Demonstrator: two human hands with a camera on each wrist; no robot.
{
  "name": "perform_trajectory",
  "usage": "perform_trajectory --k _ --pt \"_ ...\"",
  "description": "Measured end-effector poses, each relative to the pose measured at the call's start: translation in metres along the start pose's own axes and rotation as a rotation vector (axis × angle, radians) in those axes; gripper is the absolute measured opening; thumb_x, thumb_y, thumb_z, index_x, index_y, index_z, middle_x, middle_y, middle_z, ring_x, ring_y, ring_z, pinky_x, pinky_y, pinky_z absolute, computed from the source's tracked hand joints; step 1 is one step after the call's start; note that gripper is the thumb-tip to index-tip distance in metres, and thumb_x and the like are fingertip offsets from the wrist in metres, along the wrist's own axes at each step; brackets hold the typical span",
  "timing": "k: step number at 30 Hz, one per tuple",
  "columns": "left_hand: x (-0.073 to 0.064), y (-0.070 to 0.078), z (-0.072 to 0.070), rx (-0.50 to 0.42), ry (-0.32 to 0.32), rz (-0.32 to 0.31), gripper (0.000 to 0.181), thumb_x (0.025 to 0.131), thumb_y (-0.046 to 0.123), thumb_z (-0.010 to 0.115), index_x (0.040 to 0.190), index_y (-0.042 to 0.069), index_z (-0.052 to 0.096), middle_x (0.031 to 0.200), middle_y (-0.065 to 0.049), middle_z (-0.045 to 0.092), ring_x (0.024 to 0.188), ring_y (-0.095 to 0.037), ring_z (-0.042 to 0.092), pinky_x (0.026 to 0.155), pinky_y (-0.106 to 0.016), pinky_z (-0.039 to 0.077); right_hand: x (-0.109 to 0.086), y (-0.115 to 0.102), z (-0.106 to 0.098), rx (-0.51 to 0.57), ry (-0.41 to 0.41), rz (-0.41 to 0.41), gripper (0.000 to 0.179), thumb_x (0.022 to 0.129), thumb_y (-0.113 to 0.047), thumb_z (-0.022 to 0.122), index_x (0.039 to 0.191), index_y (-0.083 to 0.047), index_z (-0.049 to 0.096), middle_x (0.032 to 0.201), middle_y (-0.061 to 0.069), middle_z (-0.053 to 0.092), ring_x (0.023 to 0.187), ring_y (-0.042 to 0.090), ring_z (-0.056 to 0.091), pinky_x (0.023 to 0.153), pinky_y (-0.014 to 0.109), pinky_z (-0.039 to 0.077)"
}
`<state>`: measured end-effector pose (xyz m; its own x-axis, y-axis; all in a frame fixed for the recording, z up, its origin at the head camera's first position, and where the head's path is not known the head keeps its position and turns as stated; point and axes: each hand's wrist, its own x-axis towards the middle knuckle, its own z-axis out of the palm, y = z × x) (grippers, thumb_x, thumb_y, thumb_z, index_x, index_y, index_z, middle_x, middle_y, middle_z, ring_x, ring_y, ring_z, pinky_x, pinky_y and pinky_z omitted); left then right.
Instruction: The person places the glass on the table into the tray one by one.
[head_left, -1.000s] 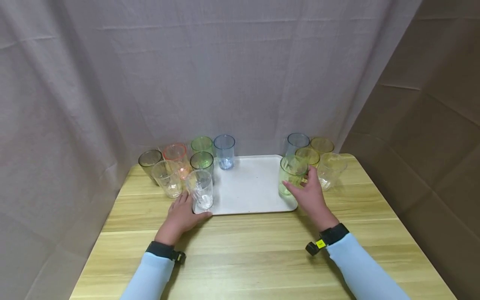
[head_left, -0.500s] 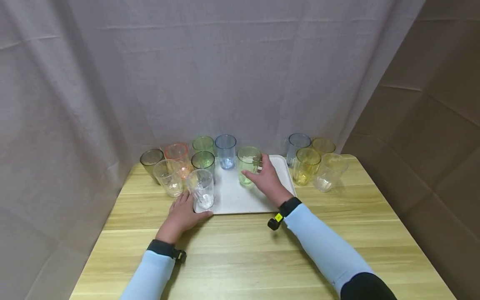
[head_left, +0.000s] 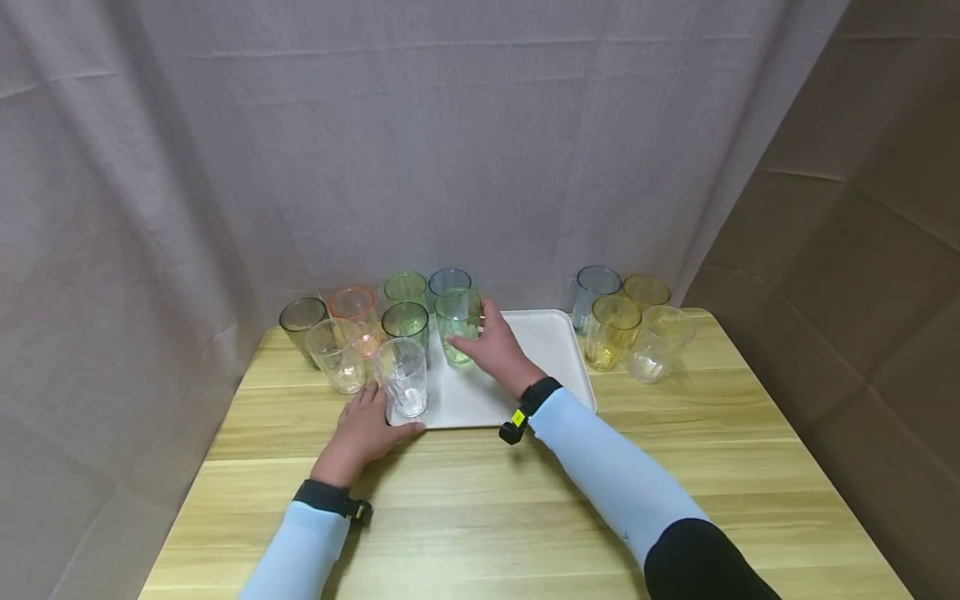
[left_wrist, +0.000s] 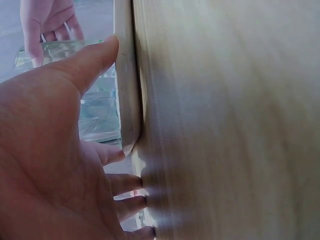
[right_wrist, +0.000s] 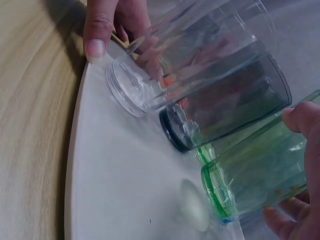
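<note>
My right hand [head_left: 501,343] holds a light green glass [head_left: 455,325] upright, thumb on the near side and fingers round the far side. In the right wrist view, the base of this green glass [right_wrist: 260,165] is close over the white tray [head_left: 540,367]. It overlaps a blue glass [head_left: 450,279] behind it in the head view. My left hand [head_left: 365,429] rests at the tray's front left corner, thumb along the front edge and fingers stretched out beside the left side. A clear glass [head_left: 402,379] and a dark grey-green glass [head_left: 405,323] stand on the tray's left part.
Left of the tray are a dark glass [head_left: 303,321], an orange-red glass [head_left: 354,310] and another clear glass [head_left: 336,358]. A green glass [head_left: 405,286] stands behind. Right of it stand a yellow glass [head_left: 613,333], a clear one [head_left: 656,350] and others. Cloth hangs behind the wooden table [head_left: 480,517].
My right hand has carried the light green glass leftward from the tray's right end to beside the dark grey-green glass. The left hand has stayed at the corner.
</note>
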<state>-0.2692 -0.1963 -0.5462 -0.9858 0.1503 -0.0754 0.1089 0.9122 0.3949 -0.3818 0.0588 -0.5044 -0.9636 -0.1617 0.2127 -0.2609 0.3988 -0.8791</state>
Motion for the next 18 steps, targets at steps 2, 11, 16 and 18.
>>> perform_trajectory --k 2,11,16,18 --pt "0.0 0.001 -0.001 -0.005 0.0 -0.001 0.119 0.085 0.074 0.066 0.163 -0.006 0.025 0.166 -0.032 0.018 0.152 -0.048 0.013 0.122 -0.064 0.017 0.001 -0.002 0.003 0.005 -0.002 -0.001 0.094 0.087 -0.038 0.083 0.157 -0.002 0.031 0.15 0.021 0.048 0.135 0.036 0.049 0.105 0.05 0.051" --pt "0.001 -0.001 0.001 -0.001 0.004 -0.001 0.119 0.085 0.075 0.066 0.163 -0.005 0.026 0.167 -0.031 0.018 0.152 -0.048 0.013 0.122 -0.065 0.018 -0.002 0.0 0.01 -0.004 -0.009 0.012 0.091 0.086 -0.037 0.084 0.157 -0.01 0.033 0.147 0.012 0.052 0.135 0.032 0.05 0.108 0.049 0.048" --pt "0.002 -0.002 0.002 -0.003 0.008 -0.002 0.119 0.084 0.075 0.066 0.163 -0.004 0.027 0.167 -0.031 0.018 0.152 -0.048 0.013 0.122 -0.065 0.018 -0.006 0.004 0.014 -0.029 -0.009 0.01 0.092 0.085 -0.038 0.084 0.157 -0.009 0.034 0.146 0.012 0.053 0.133 0.032 0.051 0.107 0.049 0.049" --pt "0.002 -0.002 0.003 -0.001 0.006 -0.002 0.119 0.084 0.076 0.065 0.163 -0.004 0.027 0.167 -0.031 0.018 0.152 -0.048 0.013 0.122 -0.065 0.018 -0.007 0.005 0.014 -0.039 -0.012 0.009 0.093 0.085 -0.039 0.084 0.157 -0.009 0.033 0.146 0.012 0.052 0.133 0.031 0.05 0.106 0.048 0.05"
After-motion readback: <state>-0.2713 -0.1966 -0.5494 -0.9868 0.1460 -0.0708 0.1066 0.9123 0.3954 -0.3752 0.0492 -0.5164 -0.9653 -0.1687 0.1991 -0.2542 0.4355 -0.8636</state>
